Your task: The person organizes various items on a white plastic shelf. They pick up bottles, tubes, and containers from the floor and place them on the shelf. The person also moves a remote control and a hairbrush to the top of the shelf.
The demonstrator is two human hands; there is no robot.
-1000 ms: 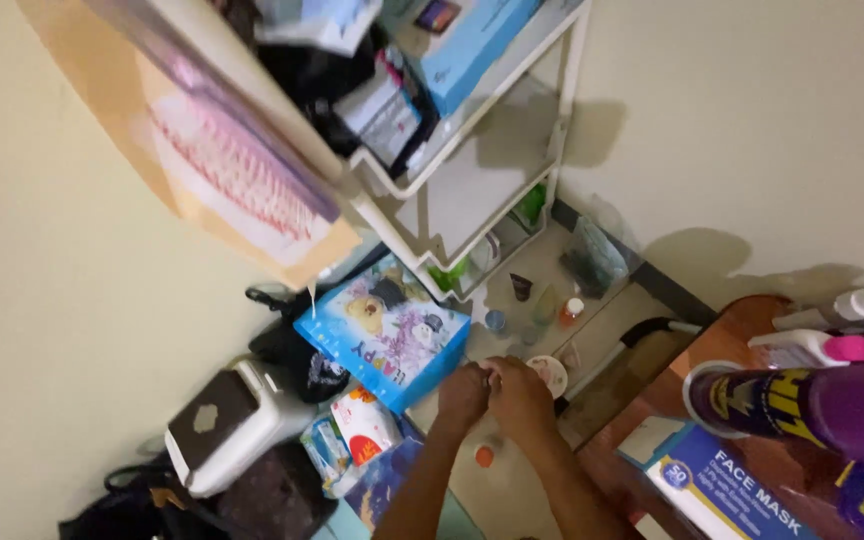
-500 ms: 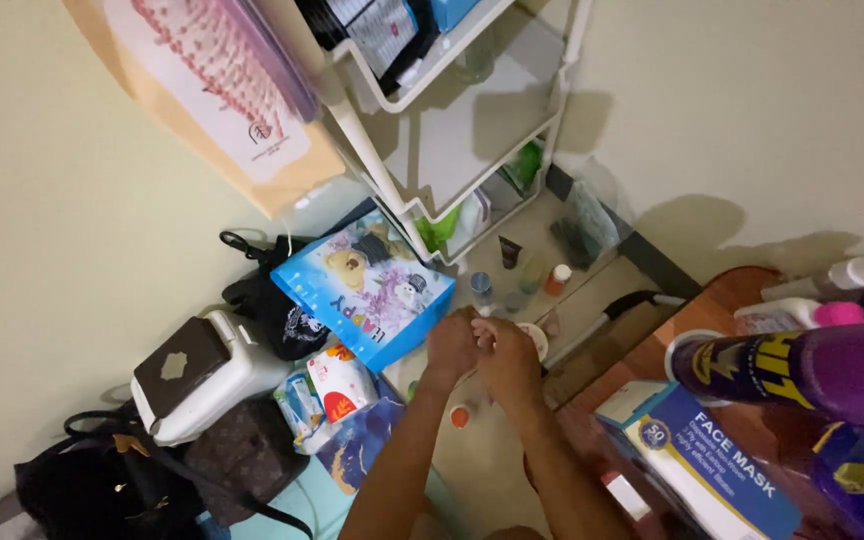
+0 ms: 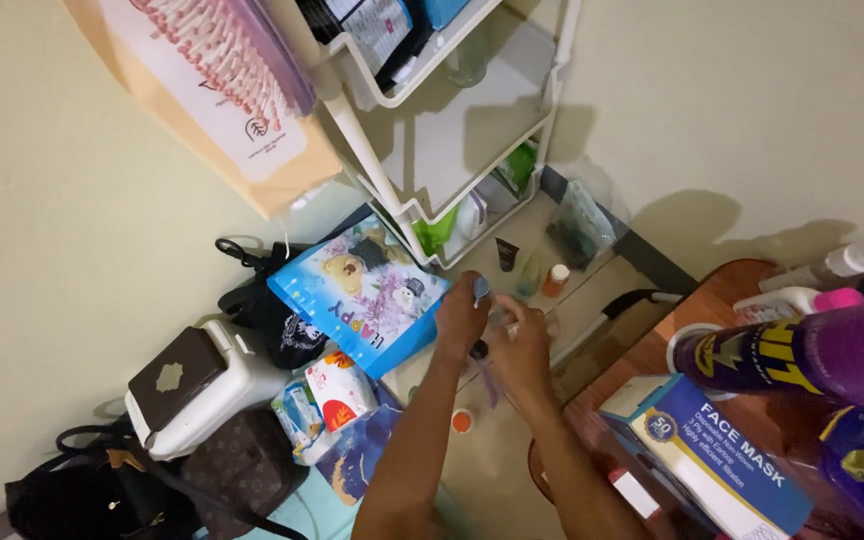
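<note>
Head view: hands (image 3: 492, 330) blur small item.

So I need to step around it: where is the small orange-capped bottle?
In the head view, the orange-capped bottle stands on the floor right of centre, beside the white shelf rack, just beyond the hands.

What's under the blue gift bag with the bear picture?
The blue gift bag leans over a black bag on its left, and a white-and-orange packet lies by its lower edge. Whatever sits directly beneath is covered.
</note>
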